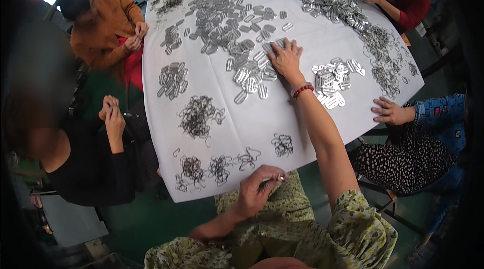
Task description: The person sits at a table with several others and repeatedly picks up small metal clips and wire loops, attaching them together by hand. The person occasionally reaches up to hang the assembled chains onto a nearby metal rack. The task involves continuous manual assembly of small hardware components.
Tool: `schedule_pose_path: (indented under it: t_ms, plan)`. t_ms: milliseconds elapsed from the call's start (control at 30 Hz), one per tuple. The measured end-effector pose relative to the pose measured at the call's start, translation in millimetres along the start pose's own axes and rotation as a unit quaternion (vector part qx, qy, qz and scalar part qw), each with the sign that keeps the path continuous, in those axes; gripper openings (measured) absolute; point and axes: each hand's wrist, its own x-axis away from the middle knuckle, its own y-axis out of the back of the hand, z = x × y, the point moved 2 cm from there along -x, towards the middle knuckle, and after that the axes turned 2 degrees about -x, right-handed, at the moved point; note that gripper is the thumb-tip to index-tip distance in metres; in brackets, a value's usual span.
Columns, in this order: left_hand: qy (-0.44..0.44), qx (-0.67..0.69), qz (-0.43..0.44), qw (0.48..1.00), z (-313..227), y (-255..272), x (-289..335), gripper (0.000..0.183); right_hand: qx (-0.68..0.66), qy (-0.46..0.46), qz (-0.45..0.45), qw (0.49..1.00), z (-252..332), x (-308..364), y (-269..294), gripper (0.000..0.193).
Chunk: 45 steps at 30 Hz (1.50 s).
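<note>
My right hand (286, 61), with a red bead bracelet (302, 89) on its wrist, stretches across the table. Its fingers are spread over the edge of a large heap of flat, oval, slotted metal buckles (219, 19). Close to the table's near edge, my left hand (259, 188) is closed in a pinch. A small shiny bit shows at its fingertips, too small to make out. Just beyond it lie small piles of bent wire hooks (219, 169). A smaller pile of buckles (330, 80) sits right of my right forearm.
White sheeting covers the table (272, 128). More hooks (199, 117) and buckles (172, 80) lie along the left, with a long mixed heap (348, 12) at the far right. Other people sit around the table; a co-worker's hand (390, 111) rests on the right edge.
</note>
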Motion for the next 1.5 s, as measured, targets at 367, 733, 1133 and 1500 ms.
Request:
schedule_pose_path:
  t_ms: [367, 733, 1133, 1500]
  plan:
    - [-0.075, 0.002, -0.059, 0.995, -8, 9, 26, 0.008, -0.244, 0.161, 0.068, 0.954, 15, 103, 43, 0.032]
    - [-0.137, -0.133, -0.078, 0.978, -36, 18, 38, 0.006, 0.004, 0.190, 0.082, 0.978, 28, 131, 51, 0.017]
    - [-0.148, -0.141, -0.109, 0.973, -37, 29, 39, 0.007, -0.085, 0.032, 0.076, 0.993, 34, 136, 65, 0.027]
    - [-0.128, -0.242, -0.073, 0.959, -12, 19, 18, 0.008, -0.592, -0.045, 0.089, 0.800, 84, 255, 188, 0.012]
